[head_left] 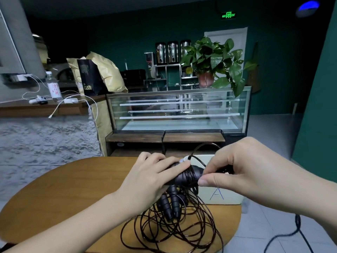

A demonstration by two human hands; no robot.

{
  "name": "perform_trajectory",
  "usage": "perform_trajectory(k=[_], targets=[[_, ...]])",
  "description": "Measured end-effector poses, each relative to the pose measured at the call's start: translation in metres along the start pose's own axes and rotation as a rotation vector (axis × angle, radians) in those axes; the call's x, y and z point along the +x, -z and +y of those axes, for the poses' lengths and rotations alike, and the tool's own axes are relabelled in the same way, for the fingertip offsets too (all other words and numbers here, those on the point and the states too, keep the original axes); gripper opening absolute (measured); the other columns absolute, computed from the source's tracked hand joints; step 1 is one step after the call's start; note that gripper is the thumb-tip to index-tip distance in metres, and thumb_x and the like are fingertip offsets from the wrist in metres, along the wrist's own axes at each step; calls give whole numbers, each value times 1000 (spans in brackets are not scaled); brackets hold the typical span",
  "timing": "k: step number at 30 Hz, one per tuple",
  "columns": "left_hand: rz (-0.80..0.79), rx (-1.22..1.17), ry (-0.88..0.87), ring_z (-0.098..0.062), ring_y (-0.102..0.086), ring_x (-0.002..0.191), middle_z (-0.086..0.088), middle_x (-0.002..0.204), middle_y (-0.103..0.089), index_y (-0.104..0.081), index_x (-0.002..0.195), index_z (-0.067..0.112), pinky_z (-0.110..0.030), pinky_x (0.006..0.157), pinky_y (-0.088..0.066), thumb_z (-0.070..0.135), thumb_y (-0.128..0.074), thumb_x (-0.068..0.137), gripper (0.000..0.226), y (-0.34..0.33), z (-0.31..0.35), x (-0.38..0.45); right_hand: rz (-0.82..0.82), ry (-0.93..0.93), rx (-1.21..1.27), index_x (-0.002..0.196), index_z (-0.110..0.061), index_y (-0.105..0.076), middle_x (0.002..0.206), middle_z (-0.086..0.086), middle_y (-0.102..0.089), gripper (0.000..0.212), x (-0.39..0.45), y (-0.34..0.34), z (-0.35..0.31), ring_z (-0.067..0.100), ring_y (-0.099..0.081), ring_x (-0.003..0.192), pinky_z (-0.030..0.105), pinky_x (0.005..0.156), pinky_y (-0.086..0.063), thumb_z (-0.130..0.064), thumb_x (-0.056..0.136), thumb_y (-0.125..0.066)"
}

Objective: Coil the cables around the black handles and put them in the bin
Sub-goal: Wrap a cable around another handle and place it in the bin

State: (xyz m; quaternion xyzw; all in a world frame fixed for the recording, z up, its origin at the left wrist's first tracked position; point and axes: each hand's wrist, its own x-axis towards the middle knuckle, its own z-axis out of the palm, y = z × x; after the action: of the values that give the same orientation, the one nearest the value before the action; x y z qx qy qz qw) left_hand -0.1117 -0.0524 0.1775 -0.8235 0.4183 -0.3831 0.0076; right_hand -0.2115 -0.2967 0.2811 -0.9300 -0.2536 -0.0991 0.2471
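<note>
Head view looked down on a round wooden table (54,198). Left hand (151,181) gripped a black handle (184,177) held above the table, fingers curled over its top, index finger lying along it toward the white end cap (185,158). Several turns of thin dark cable (190,175) sat wound round the handle, just beyond the left fingertips. Right hand (242,170) pinched the cable between thumb and forefinger, right beside the wound turns, other fingers curled behind. Below the hands, more black handles (172,205) lay on the table amid a loose tangle of cables (169,232). White bin (224,196) marked with a blue "A" stood just behind the right hand, near the table's edge.
</note>
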Motion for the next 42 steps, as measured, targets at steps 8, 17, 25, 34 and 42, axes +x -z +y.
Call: perform_trajectory(k=[8,17,25,34,42], targets=[[11,105,-85,-28,-60,98,2,127,-65,-43,139,29,-43,73,-44,14,-74,82,66,9,17,13,-11,86,83,88,-43,-76,77,-8,-74,27,7,0,2,18,-69,71,43,67,-57,-63,77,-62],[117,-122,-209,-22,-54,111,9,134,-51,-45,140,17,-38,87,-40,4,-80,78,73,17,29,17,-15,42,190,68,-25,-77,58,-4,-66,24,47,26,33,9,-49,48,25,50,-41,-45,60,-87],[306,-197,-201,-30,-61,109,-6,135,-64,-48,141,15,-46,84,-44,1,-76,86,63,20,26,21,-134,-11,528,83,-12,-80,66,22,-59,13,56,-5,73,18,-47,60,25,57,-39,-22,87,-73],[251,-295,154,-17,-57,118,17,143,-51,-46,146,23,-43,92,-47,9,-77,78,76,16,21,17,-2,-210,637,74,-7,-54,59,5,-49,26,33,-86,67,14,-39,49,22,47,-31,-22,94,-49],[60,-81,298,-21,-60,98,6,126,-68,-49,143,28,-40,76,-48,10,-93,60,96,14,9,26,28,-108,198,91,-24,-63,71,-5,-67,24,5,-74,18,5,-56,64,22,64,-46,-38,100,-45]])
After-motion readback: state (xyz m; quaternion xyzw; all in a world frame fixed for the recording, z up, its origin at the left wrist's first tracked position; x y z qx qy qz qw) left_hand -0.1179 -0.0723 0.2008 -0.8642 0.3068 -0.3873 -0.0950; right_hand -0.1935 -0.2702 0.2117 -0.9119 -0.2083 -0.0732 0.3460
